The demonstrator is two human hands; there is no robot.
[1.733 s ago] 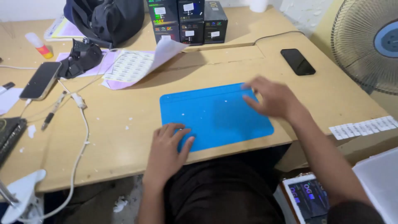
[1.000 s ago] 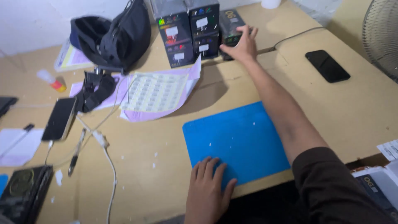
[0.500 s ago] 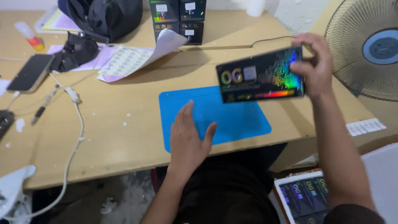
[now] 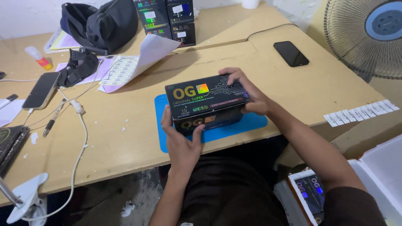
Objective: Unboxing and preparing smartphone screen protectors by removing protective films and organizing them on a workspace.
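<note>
Black rectangular product box (image 4: 207, 102), glossy, holographic foil print on top face, gold lettering, held mid-frame just above blue work mat (image 4: 255, 121) on wooden desk (image 4: 125, 138). Left hand (image 4: 182, 140) gripped near end from below, fingers curled on front face. Right hand (image 4: 247, 94) clamped far end, fingers over top edge. Similar black boxes stacked (image 4: 167, 19) at upper centre. Open white foam carton (image 4: 377, 175) lower right, more such boxes (image 4: 310, 192) inside. Black bag (image 4: 100, 25) upper left, contents not visible.
</note>
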